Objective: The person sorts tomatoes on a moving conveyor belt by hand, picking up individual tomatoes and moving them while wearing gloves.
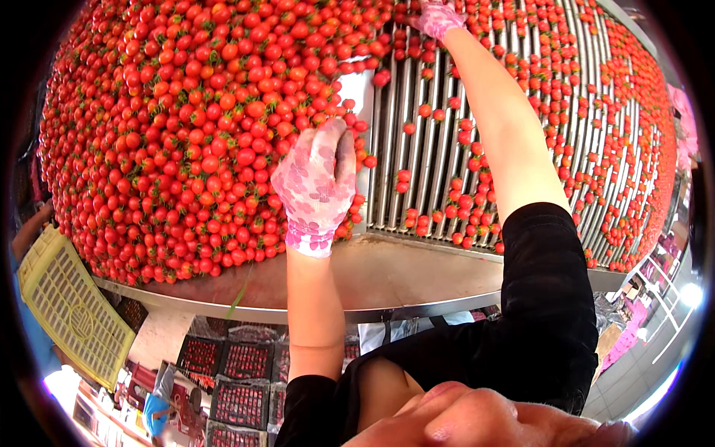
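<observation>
- The left hand (316, 186), in a pink flowered glove, stands on edge against the right flank of the tomato heap (186, 127), fingers straight and together, holding nothing; set like a wall, it seems to keep the pile from spilling too fast.
- A pale flat board (357, 93) stands just above that hand, along the same border of the heap; I judge it a gate that doses the fruit, though its lower part is hidden behind the glove.
- The right hand (436, 16) reaches to the far edge of the roller bed (424, 149), among the loose tomatoes (465, 201). It is cut off by the picture's rim, so I cannot tell whether it is open or closed on a fruit.
- The tomatoes lie thick on the left half of the table and thin out in rows along the metal rollers to the right, where each can be seen singly.
- A bare steel lip (387, 276) runs along the near edge, free of fruit.
- A yellow crate (71, 305) tilts at the near left corner; dark crates (242, 361) of tomatoes sit on the floor below.
</observation>
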A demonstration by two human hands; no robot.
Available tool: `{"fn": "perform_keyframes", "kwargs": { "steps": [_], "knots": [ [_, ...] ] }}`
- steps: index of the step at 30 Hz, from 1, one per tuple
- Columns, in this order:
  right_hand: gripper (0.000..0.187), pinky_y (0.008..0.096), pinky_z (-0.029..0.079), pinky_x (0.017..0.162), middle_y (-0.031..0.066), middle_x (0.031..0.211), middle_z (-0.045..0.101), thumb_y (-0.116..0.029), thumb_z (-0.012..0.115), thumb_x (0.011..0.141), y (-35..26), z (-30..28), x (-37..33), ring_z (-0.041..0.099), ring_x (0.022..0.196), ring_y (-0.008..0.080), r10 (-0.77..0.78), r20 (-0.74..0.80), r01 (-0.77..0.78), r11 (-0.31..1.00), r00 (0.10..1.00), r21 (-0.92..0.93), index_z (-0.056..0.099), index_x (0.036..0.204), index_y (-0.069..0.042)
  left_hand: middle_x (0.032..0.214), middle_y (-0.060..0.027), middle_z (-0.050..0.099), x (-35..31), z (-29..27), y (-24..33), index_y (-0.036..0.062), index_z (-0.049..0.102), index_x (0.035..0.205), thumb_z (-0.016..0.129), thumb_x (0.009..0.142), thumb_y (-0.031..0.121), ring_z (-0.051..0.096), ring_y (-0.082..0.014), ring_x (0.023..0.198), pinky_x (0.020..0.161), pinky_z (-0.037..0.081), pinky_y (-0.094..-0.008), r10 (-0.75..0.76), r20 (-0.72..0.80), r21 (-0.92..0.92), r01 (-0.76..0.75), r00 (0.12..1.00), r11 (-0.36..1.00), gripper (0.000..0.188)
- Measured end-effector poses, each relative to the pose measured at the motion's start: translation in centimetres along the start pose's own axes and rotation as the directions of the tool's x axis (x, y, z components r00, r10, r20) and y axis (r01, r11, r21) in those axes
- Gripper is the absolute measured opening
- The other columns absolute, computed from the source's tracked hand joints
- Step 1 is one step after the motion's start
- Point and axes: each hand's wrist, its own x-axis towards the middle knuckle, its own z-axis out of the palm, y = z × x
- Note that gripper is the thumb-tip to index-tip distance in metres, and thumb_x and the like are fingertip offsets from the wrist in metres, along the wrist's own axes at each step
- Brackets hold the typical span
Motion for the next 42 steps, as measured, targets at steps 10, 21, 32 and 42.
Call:
{"fn": "perform_keyframes", "kwargs": {
  "steps": [10, 21, 32, 42],
  "knots": [
    [0.055, 0.0638, 0.027, 0.113, 0.0113, 0.143, 0.046, -0.030, 0.068, 0.085, 3.5, 11.7, -18.8, 0.039, 0.136, 0.0373, -0.545, 0.094, 0.550, 0.794, 0.833, -0.259, 0.054, 0.137, -0.019, 0.090, -0.0109, 0.069, -0.2, -0.4, -0.8, 0.0062, 0.067, 0.101, 0.069, 0.084, -0.003, 0.068, -0.0253, 0.076, 0.065, 0.054, -0.0346, -0.014, -0.142, -0.004, 0.014, 0.990, 1.000, 0.020],
    [0.083, 0.0527, 0.039, 0.108, 0.0177, 0.159, 0.022, -0.058, 0.064, 0.084, -11.3, 2.9, 0.3, 0.036, 0.139, 0.0393, -0.256, -0.250, 0.316, 0.918, 0.934, 0.239, 0.034, 0.151, -0.021, 0.082, -0.0070, 0.065, -0.1, -0.6, -0.8, 0.0037, 0.068, 0.100, 0.068, 0.084, -0.005, 0.057, -0.0156, 0.061, 0.054, 0.044, -0.0279, -0.042, -0.154, -0.067, 0.032, 0.987, 0.997, 0.018],
    [0.067, 0.0437, 0.048, 0.101, 0.0168, 0.140, 0.048, -0.039, 0.068, 0.080, -4.4, 8.7, -11.9, 0.052, 0.124, 0.0376, -0.677, -0.002, 0.665, 0.723, 0.736, 0.185, 0.050, 0.141, -0.017, 0.085, -0.0091, 0.068, -0.2, -0.8, -1.2, 0.0030, 0.068, 0.098, 0.069, 0.084, -0.005, 0.063, -0.0185, 0.066, 0.058, 0.049, -0.0289, 0.019, -0.186, -0.039, -0.027, 0.982, 0.999, 0.017],
    [0.047, 0.0659, 0.020, 0.114, 0.0070, 0.122, 0.058, -0.042, 0.072, 0.071, 6.3, 19.1, -33.4, 0.045, 0.129, 0.0344, -0.887, 0.171, 0.877, 0.454, 0.428, 0.158, 0.067, 0.111, -0.018, 0.084, -0.0097, 0.067, 0.1, 0.2, -1.0, 0.0067, 0.067, 0.098, 0.072, 0.081, -0.002, 0.066, -0.0246, 0.068, 0.058, 0.052, -0.0339, 0.041, -0.218, -0.068, -0.057, 0.975, 0.996, 0.019]
  ]
}}
